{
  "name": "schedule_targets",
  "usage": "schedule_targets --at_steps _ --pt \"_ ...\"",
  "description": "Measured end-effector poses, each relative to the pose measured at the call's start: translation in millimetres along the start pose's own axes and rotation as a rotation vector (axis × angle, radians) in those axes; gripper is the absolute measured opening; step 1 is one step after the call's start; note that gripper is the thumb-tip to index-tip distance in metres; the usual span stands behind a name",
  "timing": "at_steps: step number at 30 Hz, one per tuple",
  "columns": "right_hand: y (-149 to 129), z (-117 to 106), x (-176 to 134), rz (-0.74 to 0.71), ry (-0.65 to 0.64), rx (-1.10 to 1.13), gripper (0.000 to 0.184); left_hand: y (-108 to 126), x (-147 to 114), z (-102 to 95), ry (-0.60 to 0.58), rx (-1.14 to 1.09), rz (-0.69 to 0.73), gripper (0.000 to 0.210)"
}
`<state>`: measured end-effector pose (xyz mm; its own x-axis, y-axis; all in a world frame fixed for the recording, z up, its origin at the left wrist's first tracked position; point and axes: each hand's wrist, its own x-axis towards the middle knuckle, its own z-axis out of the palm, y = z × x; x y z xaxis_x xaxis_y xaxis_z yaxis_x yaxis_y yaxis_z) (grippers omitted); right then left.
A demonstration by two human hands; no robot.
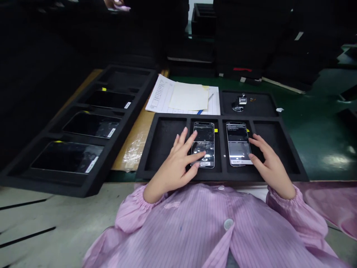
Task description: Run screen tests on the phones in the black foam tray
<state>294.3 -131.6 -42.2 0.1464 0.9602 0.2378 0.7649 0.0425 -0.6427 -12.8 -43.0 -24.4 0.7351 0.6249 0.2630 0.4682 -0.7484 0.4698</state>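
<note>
Two smartphones with lit screens lie in the middle compartments of a black foam tray point(145, 174). Over the left phone point(208, 147) my left hand point(180, 160) is spread, fingers apart, with fingertips on or just above the glass. A white label sits near that phone's lower edge. At the right phone point(237, 143), my right hand point(269, 162) rests along the right edge, thumb and fingers apart, not wrapped around it. Small yellow tabs stick out beside both phones. The tray's outer compartments hold no phone.
On the left, another foam tray point(147, 87) holds several dark-screened phones point(92, 124) with white labels. Behind my tray lie papers point(188, 96) with a blue pen point(200, 111) and a small chrome device point(240, 103). Black trays point(242, 44) are stacked at the back.
</note>
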Motion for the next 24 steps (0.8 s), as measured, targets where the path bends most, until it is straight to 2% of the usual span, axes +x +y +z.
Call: schedule_targets --at_steps 3,6,19,24 --pt "0.0 -0.4 0.2 -0.003 0.003 -0.01 0.041 2.2 -0.3 -2.9 -0.033 0.015 0.134 0.034" --pt "0.4 -0.7 0.4 0.009 -0.005 -0.012 0.041 3.3 0.4 -3.7 -0.072 0.044 0.193 0.037" --pt "-0.7 -1.3 0.5 0.019 -0.007 -0.016 0.04 6.2 4.1 -1.3 -0.12 0.102 0.133 0.037" --pt "0.5 -1.0 0.4 0.002 -0.006 -0.015 0.041 6.3 2.5 -0.3 -0.051 0.114 0.133 0.035"
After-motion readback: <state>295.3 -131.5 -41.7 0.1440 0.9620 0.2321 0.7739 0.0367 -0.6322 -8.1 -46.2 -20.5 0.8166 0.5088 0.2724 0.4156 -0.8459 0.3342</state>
